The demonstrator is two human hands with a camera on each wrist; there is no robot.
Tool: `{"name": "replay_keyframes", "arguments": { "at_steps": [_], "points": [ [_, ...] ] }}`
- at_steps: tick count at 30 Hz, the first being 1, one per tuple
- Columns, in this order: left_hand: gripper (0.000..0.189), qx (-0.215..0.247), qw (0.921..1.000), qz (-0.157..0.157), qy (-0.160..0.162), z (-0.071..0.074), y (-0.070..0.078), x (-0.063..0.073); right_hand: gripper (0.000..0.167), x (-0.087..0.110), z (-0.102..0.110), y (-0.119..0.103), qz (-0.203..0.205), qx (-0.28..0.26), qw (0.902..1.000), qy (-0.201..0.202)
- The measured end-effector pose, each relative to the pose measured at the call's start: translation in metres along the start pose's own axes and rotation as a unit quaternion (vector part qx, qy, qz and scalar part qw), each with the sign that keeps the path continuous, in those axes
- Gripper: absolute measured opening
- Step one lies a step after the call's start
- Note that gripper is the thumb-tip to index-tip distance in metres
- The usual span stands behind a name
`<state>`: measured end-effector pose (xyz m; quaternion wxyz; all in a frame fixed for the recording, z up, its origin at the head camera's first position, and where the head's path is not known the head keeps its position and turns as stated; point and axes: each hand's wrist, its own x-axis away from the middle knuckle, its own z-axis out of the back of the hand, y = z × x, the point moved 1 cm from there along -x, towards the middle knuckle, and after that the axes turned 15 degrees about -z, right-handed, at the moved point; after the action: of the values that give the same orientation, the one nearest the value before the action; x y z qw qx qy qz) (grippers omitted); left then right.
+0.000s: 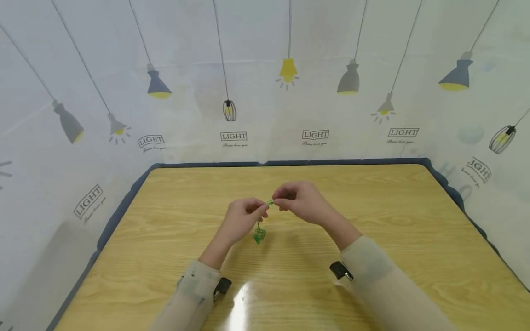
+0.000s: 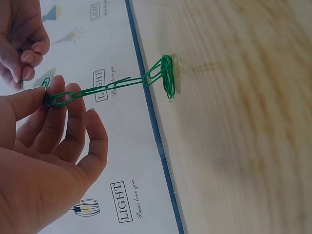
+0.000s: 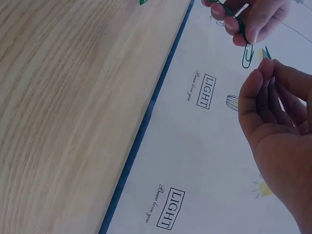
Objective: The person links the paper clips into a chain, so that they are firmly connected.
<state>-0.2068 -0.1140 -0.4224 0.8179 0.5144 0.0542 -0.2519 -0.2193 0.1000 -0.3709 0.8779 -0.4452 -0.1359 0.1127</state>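
Note:
A chain of green paper clips point(image 2: 102, 89) hangs from my left hand point(image 1: 245, 218), whose thumb and index finger pinch its upper end. One clip point(image 3: 247, 56) sticks out past those fingertips in the right wrist view. The chain's lower end is a bunched cluster of green clips point(image 1: 259, 235), close to the table. My right hand point(image 1: 305, 202) is raised just right of the left one. Between its thumb and index fingertips it pinches a small green paper clip point(image 3: 267, 52), mostly hidden by the fingers. In the right wrist view a small gap separates the two clips.
The wooden table point(image 1: 174, 257) has a dark blue edge point(image 1: 290, 162) along its back and sides. Behind it hangs a pale wall sheet point(image 1: 265, 110) printed with lamps and the word LIGHT. Black clips point(image 1: 340, 270) sit at both sleeve cuffs.

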Motion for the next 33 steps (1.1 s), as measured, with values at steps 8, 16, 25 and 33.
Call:
{"name": "replay_keyframes", "arguments": {
  "at_steps": [8,16,25,33],
  "points": [
    [0.021,-0.003,1.0000,0.004,-0.003,0.001,0.003,0.000,0.013,-0.004,-0.003,-0.001,-0.017,0.034,0.9991,0.016],
    [0.019,-0.015,0.9998,-0.015,-0.005,0.001,0.003,0.000,0.014,-0.009,-0.001,0.009,-0.042,0.021,0.9989,0.005],
    [0.018,-0.015,0.9998,-0.009,0.002,0.002,0.004,0.001,0.018,-0.008,0.009,0.023,-0.060,0.026,0.9978,0.001],
    [0.016,-0.012,0.9999,-0.006,-0.009,0.003,0.008,0.001,0.020,-0.002,0.011,0.023,-0.053,0.097,0.9938,0.010]
  ]
}}
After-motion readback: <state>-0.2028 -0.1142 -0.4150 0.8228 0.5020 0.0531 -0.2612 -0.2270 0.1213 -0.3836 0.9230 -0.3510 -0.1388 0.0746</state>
